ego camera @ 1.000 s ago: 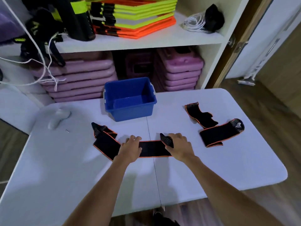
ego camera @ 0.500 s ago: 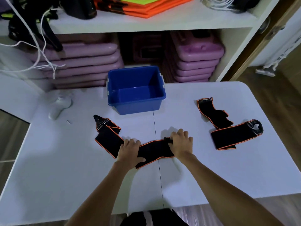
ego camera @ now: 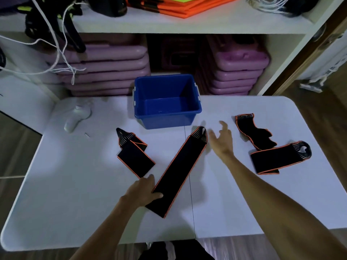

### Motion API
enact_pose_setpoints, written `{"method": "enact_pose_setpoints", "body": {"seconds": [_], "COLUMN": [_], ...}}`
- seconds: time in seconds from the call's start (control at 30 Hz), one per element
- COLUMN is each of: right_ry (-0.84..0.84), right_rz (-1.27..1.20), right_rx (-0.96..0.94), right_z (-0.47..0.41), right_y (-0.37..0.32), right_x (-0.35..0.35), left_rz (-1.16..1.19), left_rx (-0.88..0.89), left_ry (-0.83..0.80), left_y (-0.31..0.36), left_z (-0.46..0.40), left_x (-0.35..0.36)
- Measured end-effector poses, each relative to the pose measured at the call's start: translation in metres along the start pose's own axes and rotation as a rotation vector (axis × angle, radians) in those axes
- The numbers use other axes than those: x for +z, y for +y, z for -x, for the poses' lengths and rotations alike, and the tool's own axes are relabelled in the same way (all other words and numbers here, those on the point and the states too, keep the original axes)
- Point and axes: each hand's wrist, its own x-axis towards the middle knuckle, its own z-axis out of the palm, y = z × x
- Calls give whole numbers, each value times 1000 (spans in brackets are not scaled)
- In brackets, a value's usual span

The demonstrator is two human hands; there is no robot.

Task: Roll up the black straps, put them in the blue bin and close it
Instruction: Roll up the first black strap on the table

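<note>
Thumb and fingers of the left hand (ego camera: 141,192) pinch the near end of a long strap (ego camera: 179,170) — a closed grip on its edge — while the right hand (ego camera: 221,140) hovers with fingers spread, holding nothing, just beside the strap's far looped end. The strap lies flat and diagonal on the table (ego camera: 75,194), pointing toward the bin (ego camera: 166,101), which stands open at the far edge. A folded part (ego camera: 134,153) lies left of it — whether it joins the long strap I cannot tell — and two more straps (ego camera: 270,147) lie to the right.
</note>
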Motion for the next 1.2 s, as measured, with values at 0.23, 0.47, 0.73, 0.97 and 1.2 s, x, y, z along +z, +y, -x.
{"method": "enact_pose_setpoints", "body": {"seconds": [0.23,0.47,0.73,0.97,1.2], "right_ry": [-223,-363,-136,-378,-549], "right_rz": [784,861,807,523,583], "right_rx": [-555,-257,-316,-612,-730], "right_z": [36,-5,-2,31,54], "right_y": [28,20,11,-19,-68], "right_x": [32,17,15,61,123], "left_rz": [-223,-332,-116,129,40], "left_rx": [275,339,48,-255,27], "left_ry": [281,341,707,528,551], "left_y": [22,12,5,-8,-63], "left_z": [-6,-15,-17,-26,8], "left_x": [13,26,12,13,32]}}
